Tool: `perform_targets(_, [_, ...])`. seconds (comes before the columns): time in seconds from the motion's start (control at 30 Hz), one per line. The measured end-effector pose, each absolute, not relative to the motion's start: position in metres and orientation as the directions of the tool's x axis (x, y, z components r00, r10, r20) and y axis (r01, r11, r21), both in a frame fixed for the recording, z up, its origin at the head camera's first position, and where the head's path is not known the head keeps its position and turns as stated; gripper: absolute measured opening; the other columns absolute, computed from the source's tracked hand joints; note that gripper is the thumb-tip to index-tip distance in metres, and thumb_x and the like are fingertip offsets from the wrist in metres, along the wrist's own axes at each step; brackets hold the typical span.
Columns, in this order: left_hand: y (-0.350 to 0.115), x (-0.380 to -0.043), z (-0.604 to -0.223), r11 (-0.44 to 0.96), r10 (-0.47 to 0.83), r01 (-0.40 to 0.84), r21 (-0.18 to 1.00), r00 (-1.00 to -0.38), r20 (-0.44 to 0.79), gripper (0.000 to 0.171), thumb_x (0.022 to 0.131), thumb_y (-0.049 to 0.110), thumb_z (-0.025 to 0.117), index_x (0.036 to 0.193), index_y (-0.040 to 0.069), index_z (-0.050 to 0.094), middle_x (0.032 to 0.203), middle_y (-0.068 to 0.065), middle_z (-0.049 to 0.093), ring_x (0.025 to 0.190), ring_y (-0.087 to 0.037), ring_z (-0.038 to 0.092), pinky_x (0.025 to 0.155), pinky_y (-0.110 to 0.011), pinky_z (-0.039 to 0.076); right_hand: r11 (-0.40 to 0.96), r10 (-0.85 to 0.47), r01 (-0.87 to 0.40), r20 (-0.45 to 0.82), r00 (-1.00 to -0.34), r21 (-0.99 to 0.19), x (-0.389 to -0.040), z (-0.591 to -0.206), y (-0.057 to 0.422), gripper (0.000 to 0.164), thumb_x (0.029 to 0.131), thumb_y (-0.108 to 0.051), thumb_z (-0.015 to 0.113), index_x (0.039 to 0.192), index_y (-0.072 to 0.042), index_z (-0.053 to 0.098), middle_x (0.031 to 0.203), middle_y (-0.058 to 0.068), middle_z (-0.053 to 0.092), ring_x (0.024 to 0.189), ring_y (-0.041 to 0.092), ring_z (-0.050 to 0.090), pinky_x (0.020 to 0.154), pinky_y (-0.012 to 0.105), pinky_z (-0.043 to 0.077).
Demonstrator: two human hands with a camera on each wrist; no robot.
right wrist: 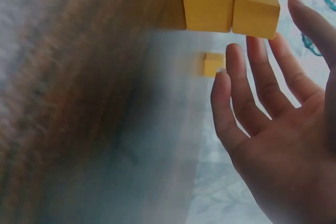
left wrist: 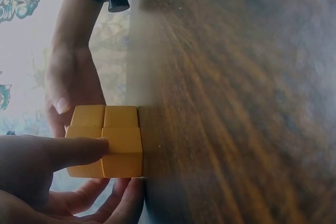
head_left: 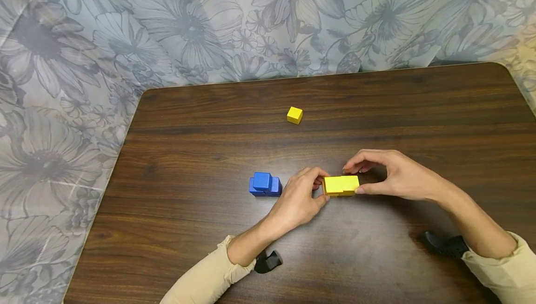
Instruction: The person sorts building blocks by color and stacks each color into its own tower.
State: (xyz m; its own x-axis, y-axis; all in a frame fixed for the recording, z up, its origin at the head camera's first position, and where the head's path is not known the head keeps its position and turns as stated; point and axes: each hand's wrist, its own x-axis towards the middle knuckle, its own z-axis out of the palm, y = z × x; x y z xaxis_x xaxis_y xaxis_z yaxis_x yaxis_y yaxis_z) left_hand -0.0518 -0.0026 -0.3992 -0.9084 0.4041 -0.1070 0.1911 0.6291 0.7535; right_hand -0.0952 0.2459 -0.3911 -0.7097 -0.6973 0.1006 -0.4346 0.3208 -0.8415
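Several yellow cubes stand together on the table as a small block, two wide and two high, seen close up as yellow cubes in the left wrist view. My left hand pinches the block at its left end, thumb on the near side and fingers on the far side. At the right end, my right hand is spread around the corner. Its fingers are loosely bent and its thumb stands off the cubes in the right wrist view.
Left of my left hand sits a small pile of blue cubes, one on top of the lower ones. A single yellow cube lies farther back on the brown wooden table. Flower-patterned cloth hangs behind the far edge.
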Motion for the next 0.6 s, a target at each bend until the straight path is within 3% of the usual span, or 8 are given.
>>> perform_targets(0.37, [-0.002,-0.052,-0.399,0.635,0.406,0.182,0.751,-0.906,-0.123,0.035,0.084,0.008,0.079,0.116,0.010,0.066,0.103,0.003,0.063,0.094,-0.008,0.059,0.082,-0.012,0.047,0.327,-0.686,-0.439,0.110,-0.719,-0.837,-0.111,-0.385,0.244,0.038,0.081,-0.010,0.083,0.115,-0.014,0.067,0.110,0.002,0.069,0.101,0.016,0.065,0.087,0.021,0.052])
perform_targets(0.6, [-0.004,-0.053,-0.399,0.636,0.407,0.187,0.749,-0.906,-0.120,0.034,0.085,0.008,0.079,0.116,0.011,0.066,0.103,0.003,0.063,0.094,-0.008,0.059,0.082,-0.013,0.047,0.397,-0.630,-0.394,0.066,-0.774,-0.829,-0.128,-0.380,0.239,0.037,0.082,-0.012,0.083,0.115,-0.018,0.068,0.109,0.000,0.070,0.101,0.016,0.066,0.084,0.022,0.054])
